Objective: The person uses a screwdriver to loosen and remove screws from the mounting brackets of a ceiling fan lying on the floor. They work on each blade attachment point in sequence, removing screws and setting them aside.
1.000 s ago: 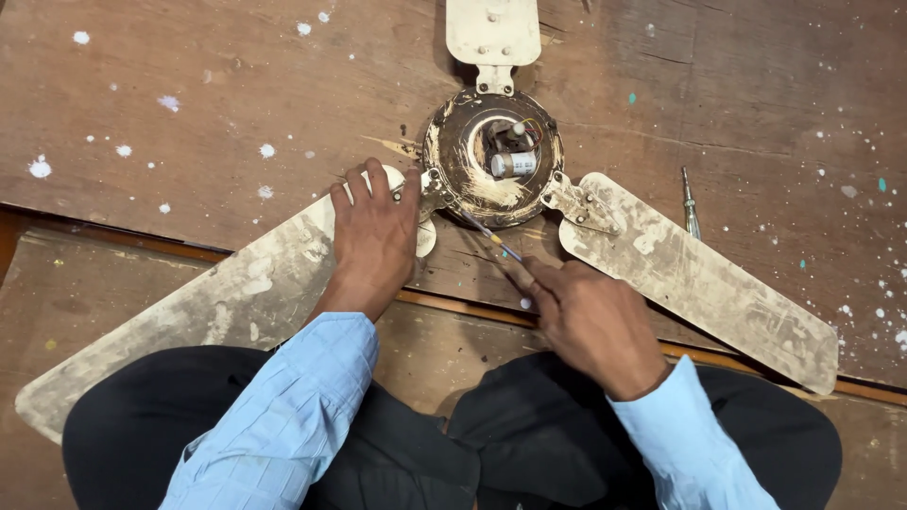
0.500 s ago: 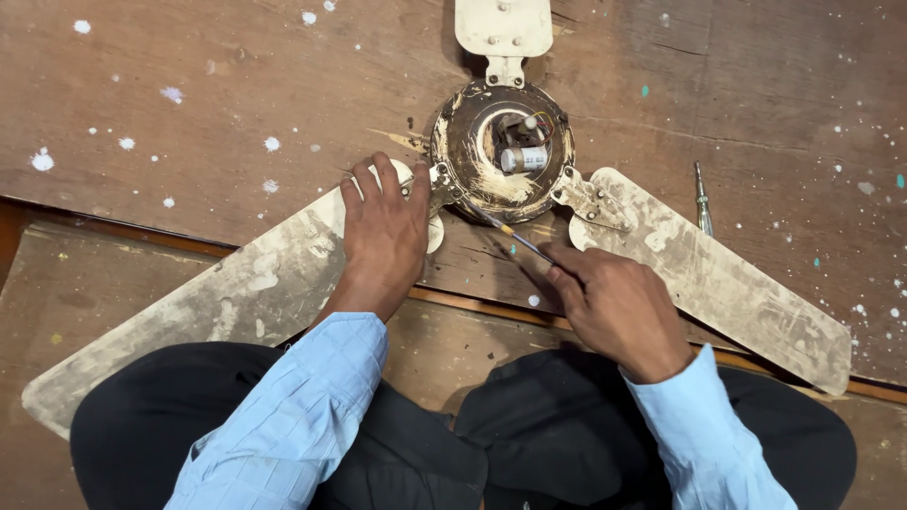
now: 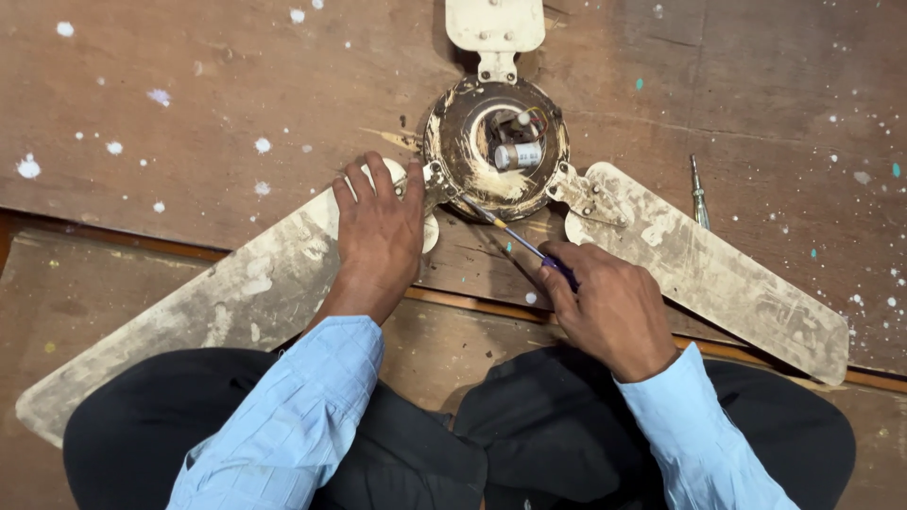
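Three dusty blades radiate from the ceiling fan motor hub [image 3: 494, 149], which lies open side up on the paint-flecked wooden floor [image 3: 189, 94] directly ahead of your crossed legs. Your right hand [image 3: 605, 307] is closed around the purple handle of a screwdriver [image 3: 518, 238], whose shaft slants up and left, its tip at the hub's lower left rim. Your left hand [image 3: 378, 236] lies flat, fingers spread, pressing on the left blade [image 3: 189, 312] where it joins the hub, grasping nothing. Beyond the right blade [image 3: 718, 274], a second slim tool [image 3: 698, 194] rests on the floor.
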